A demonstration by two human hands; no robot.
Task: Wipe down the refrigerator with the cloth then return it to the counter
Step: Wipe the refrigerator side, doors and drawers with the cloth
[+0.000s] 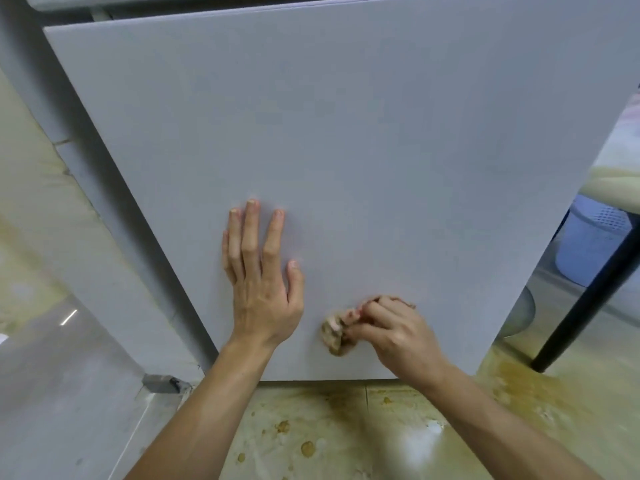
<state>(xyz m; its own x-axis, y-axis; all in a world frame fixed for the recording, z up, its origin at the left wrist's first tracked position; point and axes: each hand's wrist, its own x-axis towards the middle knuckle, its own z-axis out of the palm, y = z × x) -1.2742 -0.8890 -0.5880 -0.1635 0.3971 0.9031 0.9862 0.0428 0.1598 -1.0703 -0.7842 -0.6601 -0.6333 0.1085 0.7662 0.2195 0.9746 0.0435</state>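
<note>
Head view: the right hand (391, 332) clenches a bunched beige cloth (335, 336) against the refrigerator door (346, 133), near its bottom edge. The left hand (261, 271) lies flat, fingers straight, beside it. The cloth looks soft, light, easily wadded. Bare door spreads above; a stained floor (346, 438) lies below.

The refrigerator door (346, 150) under my palm looks smooth, matt grey. The cloth (334, 336) I grip is crumpled, rough beige fabric. The floor (329, 438) below is glossy, stained tile.
</note>
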